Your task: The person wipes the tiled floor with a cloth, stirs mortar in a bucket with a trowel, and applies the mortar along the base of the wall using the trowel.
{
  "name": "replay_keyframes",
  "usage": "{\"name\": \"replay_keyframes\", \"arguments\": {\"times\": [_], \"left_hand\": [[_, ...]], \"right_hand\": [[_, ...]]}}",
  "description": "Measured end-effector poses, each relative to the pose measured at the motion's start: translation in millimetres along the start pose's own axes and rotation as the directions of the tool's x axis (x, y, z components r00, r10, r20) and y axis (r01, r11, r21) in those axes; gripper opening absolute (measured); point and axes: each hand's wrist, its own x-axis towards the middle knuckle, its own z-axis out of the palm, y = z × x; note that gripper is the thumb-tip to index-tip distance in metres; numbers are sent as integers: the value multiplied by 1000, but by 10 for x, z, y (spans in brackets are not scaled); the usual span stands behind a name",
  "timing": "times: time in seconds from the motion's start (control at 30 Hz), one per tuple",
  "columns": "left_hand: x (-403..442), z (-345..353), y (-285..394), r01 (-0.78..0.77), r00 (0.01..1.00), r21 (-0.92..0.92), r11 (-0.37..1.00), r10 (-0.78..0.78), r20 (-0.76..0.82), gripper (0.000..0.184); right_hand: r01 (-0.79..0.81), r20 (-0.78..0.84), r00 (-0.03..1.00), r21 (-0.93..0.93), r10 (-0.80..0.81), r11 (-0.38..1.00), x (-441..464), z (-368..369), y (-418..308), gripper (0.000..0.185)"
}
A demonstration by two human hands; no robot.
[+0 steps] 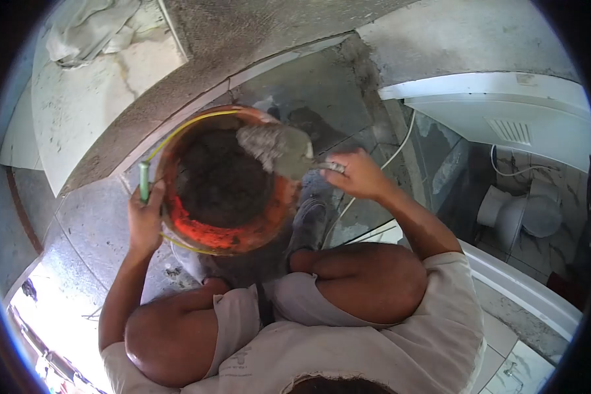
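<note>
An orange bucket (pixel 203 235) stands on the floor in front of my feet, with dark grey mortar (pixel 220 180) inside. My right hand (pixel 358 173) is closed round the handle of a trowel (pixel 294 152), whose blade is over the bucket's right side with a lump of wet mortar (pixel 262 143) on it. At the bucket's left rim, my left hand (pixel 146 209) is wrapped round the green grip (pixel 144 182) of the bucket's handle. A yellow strip runs along part of the rim.
A white door (pixel 479 121) lies at the right, near a toilet (pixel 532 213). A thin white cable (pixel 402 146) runs over the tiled floor. Behind the bucket is a raised concrete edge (pixel 134 125), with a cloth (pixel 88 29) on a tile at the upper left.
</note>
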Motion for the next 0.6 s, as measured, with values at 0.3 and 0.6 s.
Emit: {"name": "replay_keyframes", "arguments": {"times": [0.3, 0.6], "left_hand": [[-47, -245, -437, 113, 989, -257, 960, -135, -67, 18], [-35, -225, -328, 144, 986, -279, 949, -161, -41, 19]], "right_hand": [[-555, -344, 824, -331, 450, 763, -405, 17, 1149, 26], [-598, 512, 765, 790, 390, 137, -384, 16, 1162, 21]]}}
